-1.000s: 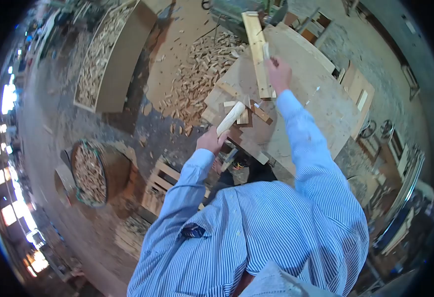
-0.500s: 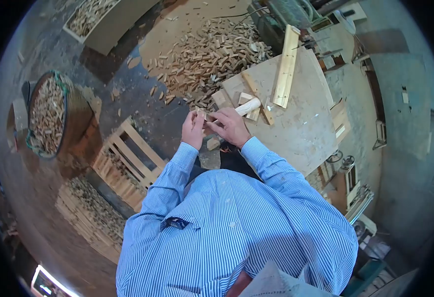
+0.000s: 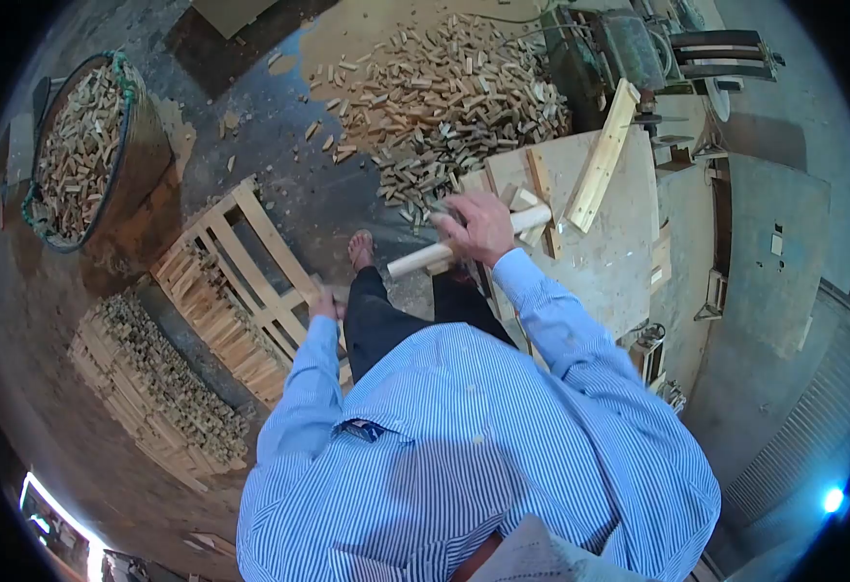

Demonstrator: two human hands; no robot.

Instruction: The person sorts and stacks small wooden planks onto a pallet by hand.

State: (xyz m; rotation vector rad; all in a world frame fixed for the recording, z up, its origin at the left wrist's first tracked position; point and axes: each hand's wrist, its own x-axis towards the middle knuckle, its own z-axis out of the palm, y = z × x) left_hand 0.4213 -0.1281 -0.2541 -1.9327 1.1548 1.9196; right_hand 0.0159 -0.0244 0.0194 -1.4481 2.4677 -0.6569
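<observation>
My right hand (image 3: pixel 484 227) is over the near left edge of the plywood table (image 3: pixel 611 267), at a pale round wooden stick (image 3: pixel 421 260) that passes beneath its palm. Its thumb and fingers are bent, and something small and dark by the fingertips is too blurred to name. Down at my left side, my left hand (image 3: pixel 326 303) is beside the slatted wooden pallet (image 3: pixel 268 238); its fingers are partly hidden and blurred. A long pale board (image 3: pixel 604 158) and a narrow brown strip (image 3: pixel 543 194) lie on the table.
A large heap of small wood blocks (image 3: pixel 444 92) covers the floor ahead. To the left are a basket of blocks (image 3: pixel 81 150) and stacked wood strips (image 3: pixel 158 383). A green machine (image 3: pixel 629 48) stands beyond the table. My bare foot (image 3: pixel 361 249) shows below.
My hands have parted: the left moved down and left to the pallet, the right stayed near the table's edge by the round stick. The view has shifted.
</observation>
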